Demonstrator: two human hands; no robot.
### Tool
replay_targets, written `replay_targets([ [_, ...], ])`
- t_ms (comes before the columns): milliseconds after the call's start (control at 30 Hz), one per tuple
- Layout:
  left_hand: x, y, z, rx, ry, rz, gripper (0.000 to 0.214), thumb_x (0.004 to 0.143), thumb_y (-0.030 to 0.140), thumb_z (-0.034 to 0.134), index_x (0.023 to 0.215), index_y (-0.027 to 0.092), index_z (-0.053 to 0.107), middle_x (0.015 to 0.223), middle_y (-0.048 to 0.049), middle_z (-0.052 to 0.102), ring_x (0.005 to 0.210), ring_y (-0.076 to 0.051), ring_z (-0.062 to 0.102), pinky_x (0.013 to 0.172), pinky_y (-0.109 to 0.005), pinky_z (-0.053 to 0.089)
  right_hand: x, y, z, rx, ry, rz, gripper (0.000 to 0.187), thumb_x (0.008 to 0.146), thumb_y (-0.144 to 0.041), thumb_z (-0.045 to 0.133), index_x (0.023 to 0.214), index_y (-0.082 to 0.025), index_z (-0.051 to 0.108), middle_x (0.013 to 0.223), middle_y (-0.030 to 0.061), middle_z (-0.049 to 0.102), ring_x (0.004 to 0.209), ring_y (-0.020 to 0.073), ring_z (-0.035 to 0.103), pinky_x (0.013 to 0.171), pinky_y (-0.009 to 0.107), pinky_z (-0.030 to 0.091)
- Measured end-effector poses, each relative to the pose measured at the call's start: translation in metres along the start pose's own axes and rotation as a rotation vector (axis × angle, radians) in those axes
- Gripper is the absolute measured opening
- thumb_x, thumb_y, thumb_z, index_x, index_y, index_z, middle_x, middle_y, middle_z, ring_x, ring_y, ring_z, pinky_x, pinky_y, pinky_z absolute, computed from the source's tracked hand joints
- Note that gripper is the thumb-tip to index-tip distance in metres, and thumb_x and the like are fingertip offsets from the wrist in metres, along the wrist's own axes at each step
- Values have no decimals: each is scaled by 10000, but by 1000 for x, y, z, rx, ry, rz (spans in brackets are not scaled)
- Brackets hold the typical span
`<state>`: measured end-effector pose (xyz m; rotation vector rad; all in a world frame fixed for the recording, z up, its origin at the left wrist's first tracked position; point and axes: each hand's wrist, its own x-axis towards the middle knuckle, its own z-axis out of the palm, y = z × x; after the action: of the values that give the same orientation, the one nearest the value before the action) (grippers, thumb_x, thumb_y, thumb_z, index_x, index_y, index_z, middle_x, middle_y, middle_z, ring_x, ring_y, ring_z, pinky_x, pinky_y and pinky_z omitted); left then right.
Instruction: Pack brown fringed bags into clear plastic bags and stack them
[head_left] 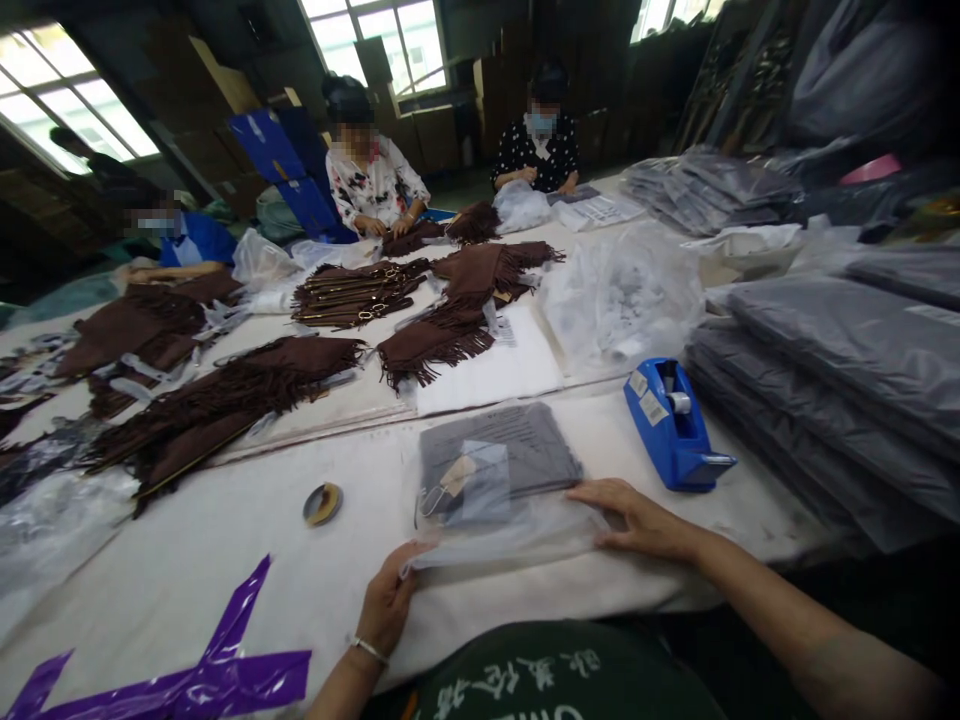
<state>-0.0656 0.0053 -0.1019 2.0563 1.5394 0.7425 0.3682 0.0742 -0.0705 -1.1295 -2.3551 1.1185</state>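
A folded grey garment with a paper tag lies inside a clear plastic bag (495,470) on the white table (225,560) in front of me. My left hand (390,600) pinches the bag's near left corner. My right hand (637,518) lies with fingers stretched flat on the bag's open near right edge. A blue tape dispenser (675,425) stands just right of the bag, and a small tape roll (323,503) lies to its left.
Stacks of bagged grey garments (847,380) fill the right side. Brown fringed pieces (225,400) and loose plastic bags (622,295) cover the far table. Purple plastic strips (202,680) lie near left. Three people sit at the far end.
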Motion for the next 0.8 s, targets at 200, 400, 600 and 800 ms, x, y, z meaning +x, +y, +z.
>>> replay_targets([
  [200, 24, 20, 20, -38, 289, -385, 330, 899, 431, 372, 893, 194, 602, 831, -31, 679, 795, -194, 637, 721, -306, 516, 2, 9, 9, -57, 49, -14, 662, 728, -388, 661, 1337, -263, 432, 1308, 92, 520, 1193, 259, 464, 1028, 425, 330],
  [400, 37, 22, 26, 107, 395, -438, 317, 923, 392, 324, 742, 207, 508, 564, 35, 519, 532, -130, 525, 540, -226, 401, 12, 14, 49, -153, 533, 191, 314, 912, -352, 368, 917, -191, 637, 887, 91, 673, 856, 213, 610, 794, 349, 464],
  [600, 27, 4, 14, 317, 298, -357, 233, 902, 326, 388, 862, 211, 586, 643, 4, 596, 498, -131, 528, 464, -216, 326, 3, -16, 78, -189, 611, 413, 365, 947, -391, 302, 709, -219, 518, 541, -6, 543, 499, 150, 525, 541, 269, 356],
  [800, 55, 28, -18, 439, 392, -144, 340, 897, 347, 454, 1180, 169, 520, 769, -36, 618, 715, -184, 581, 733, -321, 456, 2, -24, 75, -353, 547, 531, 418, 953, -443, 231, 732, -228, 513, 552, 8, 580, 503, 173, 562, 499, 275, 292],
])
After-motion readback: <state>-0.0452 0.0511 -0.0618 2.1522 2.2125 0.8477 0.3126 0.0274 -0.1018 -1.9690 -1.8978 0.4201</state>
